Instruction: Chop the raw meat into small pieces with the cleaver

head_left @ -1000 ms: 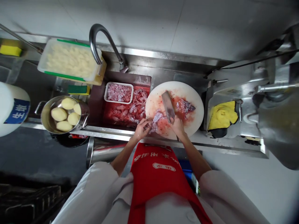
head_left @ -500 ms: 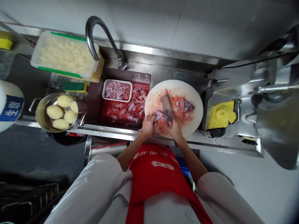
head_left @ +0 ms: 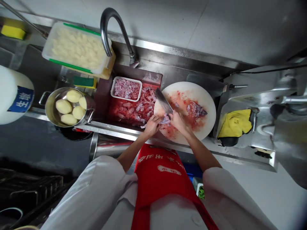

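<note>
A round white cutting board (head_left: pixel 189 134), stained red, lies right of the sink. My right hand (head_left: pixel 177 121) is closed on a cleaver (head_left: pixel 164 101), whose blade points up and left over the board's left part. Near the board's lower left edge, my left hand (head_left: pixel 153 125) has its fingers closed on a piece of pale raw meat (head_left: pixel 165 120), which reaches toward my right hand. More dark and pale meat (head_left: pixel 197 110) lies on the board's right side. Red liquid and many raw pieces (head_left: pixel 134 110) fill part of the sink, with a white basket of small pieces (head_left: pixel 126 88).
A faucet (head_left: pixel 117 19) arches behind the sink. To the left are a pot of potatoes (head_left: pixel 89 105), a clear tub of pale pieces (head_left: pixel 76 48), a sponge (head_left: pixel 83 81) and a white bucket (head_left: pixel 14 76). A yellow cloth (head_left: pixel 235 123) lies at the right.
The cleaver has moved left and tilted further left, with my right hand now closer to my left. The whole view has shifted, so the surroundings sit further right.
</note>
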Tool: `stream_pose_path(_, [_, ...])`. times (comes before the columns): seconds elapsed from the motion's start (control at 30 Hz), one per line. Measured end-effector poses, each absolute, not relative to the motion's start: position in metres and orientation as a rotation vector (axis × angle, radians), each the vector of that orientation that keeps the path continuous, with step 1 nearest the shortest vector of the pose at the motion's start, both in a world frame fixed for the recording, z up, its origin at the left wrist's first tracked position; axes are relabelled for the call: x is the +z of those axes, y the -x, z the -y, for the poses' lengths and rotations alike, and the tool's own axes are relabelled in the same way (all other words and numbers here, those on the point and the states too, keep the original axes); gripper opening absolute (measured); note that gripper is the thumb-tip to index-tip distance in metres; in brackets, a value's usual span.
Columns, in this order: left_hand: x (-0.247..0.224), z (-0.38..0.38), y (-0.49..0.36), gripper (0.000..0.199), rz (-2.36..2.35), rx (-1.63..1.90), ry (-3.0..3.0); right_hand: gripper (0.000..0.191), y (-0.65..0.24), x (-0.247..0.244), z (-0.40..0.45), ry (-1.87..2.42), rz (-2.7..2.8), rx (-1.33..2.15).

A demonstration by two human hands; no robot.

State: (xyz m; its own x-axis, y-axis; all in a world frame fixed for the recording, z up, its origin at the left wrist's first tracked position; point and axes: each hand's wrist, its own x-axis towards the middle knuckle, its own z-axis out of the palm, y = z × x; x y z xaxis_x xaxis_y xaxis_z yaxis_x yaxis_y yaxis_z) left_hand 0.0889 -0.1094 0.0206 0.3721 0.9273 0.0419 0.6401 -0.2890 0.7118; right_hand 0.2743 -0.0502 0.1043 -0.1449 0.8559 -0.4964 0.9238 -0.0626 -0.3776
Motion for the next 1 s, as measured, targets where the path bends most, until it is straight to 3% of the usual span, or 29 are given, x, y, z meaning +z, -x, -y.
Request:
stream_pose_path(0.17, [0.024,0.128,-0.059,0.011,-1.487,0.696,-1.831,0.029,-0.316,0.072,0.041,-2.004,-2.138,-1.207])
stream_pose_path(0.4, [0.044,0.181,0.007,0.009,-1.825,1.069,-1.088,0.037,-0.396,0.066,0.06,-2.25,-2.002,-0.776])
stream_pose_path(0.5, [0.059,0.163,-0.022,0.014,-1.742,1.203,-1.063,0.04,-0.407,0.071,0.079,-2.248,-1.986,-0.641])
stream_pose_path(0.63, [0.066,0.111,-0.104,0.016,-1.366,1.124,-1.312,0.049,-0.407,0.069,0.101,-2.271,-2.007,-0.686])
stream_pose_path(0.7, [0.055,0.086,-0.128,0.02,-1.199,1.086,-1.41,0.057,-0.406,0.067,0.107,-2.321,-1.994,-0.723])
stream_pose_path(0.8, [0.018,0.052,-0.112,0.015,-1.329,1.163,-1.358,0.064,-0.403,0.068,0.11,-2.361,-1.92,-0.726])
stream_pose_path(1.0, [-0.099,0.002,0.037,0.012,-2.002,0.956,-1.103,0.041,-0.4,0.075,0.114,-2.419,-1.686,-0.658])
